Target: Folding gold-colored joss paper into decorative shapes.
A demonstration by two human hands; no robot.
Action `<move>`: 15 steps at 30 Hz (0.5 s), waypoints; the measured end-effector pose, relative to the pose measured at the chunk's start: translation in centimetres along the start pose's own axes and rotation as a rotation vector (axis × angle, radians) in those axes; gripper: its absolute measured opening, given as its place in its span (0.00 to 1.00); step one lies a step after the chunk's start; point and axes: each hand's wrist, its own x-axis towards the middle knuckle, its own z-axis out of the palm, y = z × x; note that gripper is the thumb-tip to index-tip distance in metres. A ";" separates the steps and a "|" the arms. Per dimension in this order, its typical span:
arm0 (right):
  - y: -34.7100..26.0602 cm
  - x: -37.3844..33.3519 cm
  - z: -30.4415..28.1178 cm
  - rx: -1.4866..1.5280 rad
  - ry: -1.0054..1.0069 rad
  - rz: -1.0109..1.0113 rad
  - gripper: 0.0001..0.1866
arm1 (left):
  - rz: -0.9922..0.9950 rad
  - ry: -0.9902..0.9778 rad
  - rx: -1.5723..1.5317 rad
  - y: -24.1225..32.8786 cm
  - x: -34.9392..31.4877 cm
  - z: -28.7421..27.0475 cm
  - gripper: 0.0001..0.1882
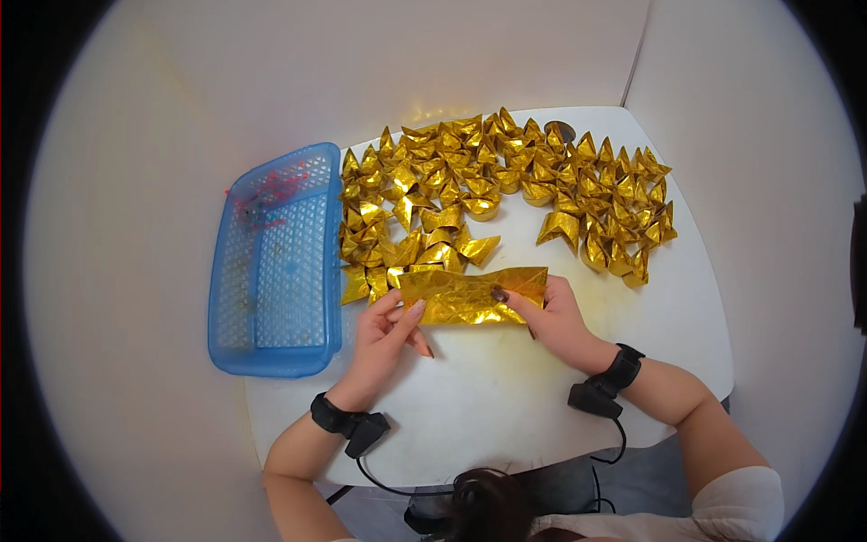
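Note:
Between my hands is a wide, creased sheet of shiny gold foil paper [461, 300], held up over the table. My left hand [384, 334] pinches its left end between thumb and fingers. At the other end my right hand [555, 318] grips the sheet, thumb lying on its front face and fingers hidden behind. Just beyond the sheet, many folded gold paper ingots [533, 172] crowd the far half of the table, most with pointed tips upward. A few flatter folded gold pieces [442, 244] lie close behind the sheet's upper edge.
A blue plastic basket [330, 298] with latticed walls stands on the left, with some red bits at its far end. The white table [488, 406] has a round dark hole [562, 131] at its far edge. Pale walls rise around it. Black wrist bands with cables are on both forearms.

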 end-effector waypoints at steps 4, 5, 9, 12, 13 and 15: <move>0.2 -0.3 -0.4 -0.019 0.049 -0.015 0.14 | 0.012 0.036 -0.007 0.0 0.5 1.3 0.07; 0.5 -0.1 -0.4 -0.010 0.067 -0.049 0.14 | 0.017 0.049 -0.010 0.0 0.5 1.4 0.06; 1.4 0.3 -0.4 0.033 0.127 -0.027 0.13 | 0.049 0.062 -0.060 -1.3 0.8 1.5 0.07; 1.4 0.5 0.0 0.174 0.188 -0.204 0.11 | 0.059 0.073 -0.121 -1.6 0.9 1.9 0.10; 1.3 0.4 0.0 0.180 0.162 -0.192 0.11 | 0.076 0.039 -0.141 -1.5 1.0 1.8 0.12; 1.6 0.2 -0.3 0.176 0.130 -0.171 0.11 | 0.089 0.013 -0.175 -1.4 1.0 1.7 0.13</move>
